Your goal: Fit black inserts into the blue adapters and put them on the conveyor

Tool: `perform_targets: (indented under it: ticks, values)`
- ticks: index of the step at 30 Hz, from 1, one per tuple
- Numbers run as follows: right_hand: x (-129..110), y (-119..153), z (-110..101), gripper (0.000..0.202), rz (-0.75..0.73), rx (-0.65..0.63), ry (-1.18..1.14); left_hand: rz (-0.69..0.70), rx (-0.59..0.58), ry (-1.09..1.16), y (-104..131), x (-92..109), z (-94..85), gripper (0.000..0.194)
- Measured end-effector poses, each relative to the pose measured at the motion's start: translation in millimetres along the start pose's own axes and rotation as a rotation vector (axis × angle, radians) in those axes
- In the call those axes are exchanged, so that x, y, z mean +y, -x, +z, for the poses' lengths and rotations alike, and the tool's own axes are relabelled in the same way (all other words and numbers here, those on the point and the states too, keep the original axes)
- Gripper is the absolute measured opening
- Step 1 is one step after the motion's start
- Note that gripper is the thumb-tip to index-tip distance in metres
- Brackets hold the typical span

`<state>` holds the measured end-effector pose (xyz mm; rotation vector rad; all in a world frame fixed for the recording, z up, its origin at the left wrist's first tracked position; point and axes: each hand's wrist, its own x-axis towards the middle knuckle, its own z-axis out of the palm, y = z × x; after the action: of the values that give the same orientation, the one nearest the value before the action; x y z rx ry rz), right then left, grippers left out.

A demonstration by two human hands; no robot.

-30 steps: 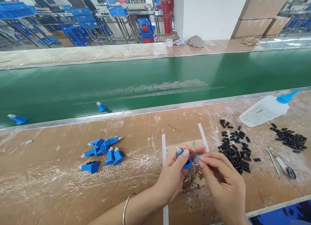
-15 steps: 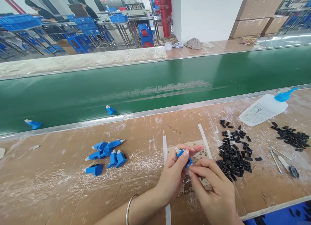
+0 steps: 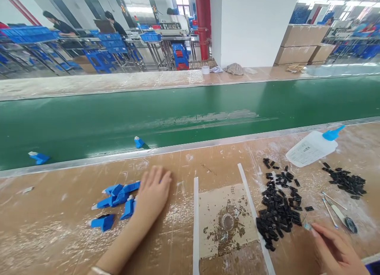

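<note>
My left hand [image 3: 154, 191] is low over the board, right of a cluster of blue plastic parts [image 3: 114, 197] with pale tips. Its fingers curl down, slightly blurred; a bit of blue shows between them, the rest of that blue plastic part being hidden. At the right, my right hand [image 3: 337, 245] pinches a small translucent piece [image 3: 308, 226] between thumb and fingertips. It is beside a heap of small black parts [image 3: 277, 205]. Between the hands lies a stained cardboard sheet [image 3: 212, 207] bearing a small round clear dish [image 3: 227, 222].
A green conveyor belt [image 3: 184, 104] runs behind the board, carrying two blue parts [image 3: 138, 142]. A white bottle with blue nozzle [image 3: 311, 148] lies at the right, near a second black heap [image 3: 346, 182], cotton swabs [image 3: 329, 212] and tweezers [image 3: 340, 214]. White strips [image 3: 196, 223] flank the cardboard.
My hands, together over the cardboard before, have parted. The left moved left to the blue parts; the right moved right past the black heap. The cardboard and dish are uncovered, and the view has tilted up.
</note>
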<state>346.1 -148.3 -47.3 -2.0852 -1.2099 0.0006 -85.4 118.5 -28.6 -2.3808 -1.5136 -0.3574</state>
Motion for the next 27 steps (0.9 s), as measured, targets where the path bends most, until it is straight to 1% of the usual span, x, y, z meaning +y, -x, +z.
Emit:
perform_targets:
  ticks: [2, 4, 7, 9, 11, 13, 15, 17, 18, 20, 21, 24, 25, 27]
  values:
    - [12.0, 6.5, 3.3, 0.039, -0.06, -0.02, 0.017, -0.071, 0.019, -0.17, 4.3, -18.5, -2.3, 0.043]
    - [16.4, 8.8, 6.4, 0.042, -0.138, -0.039, 0.065, -0.148, 0.035, -0.274, 6.8, -32.3, -7.3, 0.048]
    - [16.0, 6.7, 6.4, 0.05, -0.199, -0.05, 0.155, -0.25, 0.023, -0.254, -0.8, -42.3, -15.3, 0.054]
    - [13.4, 4.2, 2.5, 0.053, -0.238, -0.043, 0.22, -0.342, -0.035, -0.126, -17.6, -43.2, -20.3, 0.053]
    - [8.3, 1.8, -3.7, 0.051, -0.297, -0.019, 0.256, -0.478, -0.128, 0.066, -43.5, -43.1, -23.8, 0.055]
    - [-1.0, -2.8, -9.9, 0.046, -0.307, 0.023, 0.233, -0.606, -0.201, 0.23, -74.5, -45.3, -23.6, 0.066]
    - [-15.0, -13.7, -13.0, 0.04, -0.265, 0.052, 0.16, -0.682, -0.223, 0.314, -105.4, -50.5, -18.6, 0.077]
    - [-31.8, -34.9, -9.0, 0.032, -0.2, 0.072, 0.064, -0.723, -0.226, 0.377, -131.8, -56.7, -9.7, 0.084]
    - [-40.1, -49.7, -3.6, 0.031, -0.191, 0.085, 0.031, -0.73, -0.226, 0.413, -142.3, -59.4, -4.7, 0.085]
    - [-54.6, -85.6, 13.7, 0.029, -0.202, -0.006, 0.001, -0.724, -0.217, 0.481, -157.6, -63.1, 4.9, 0.083]
    - [-60.1, -104.9, 24.6, 0.029, -0.211, -0.046, 0.004, -0.717, -0.21, 0.513, -162.2, -64.1, 8.9, 0.078]
    - [-68.5, -154.4, 58.9, 0.02, -0.238, -0.181, 0.057, -0.727, -0.163, 0.595, -165.6, -65.0, 16.3, 0.06]
    - [-68.8, -165.5, 68.6, 0.015, -0.239, -0.218, 0.087, -0.736, -0.142, 0.622, -164.1, -65.1, 17.2, 0.055]
    - [-66.2, -177.9, 83.3, 0.008, -0.232, -0.284, 0.152, -0.748, -0.106, 0.683, -159.7, -65.6, 16.5, 0.049]
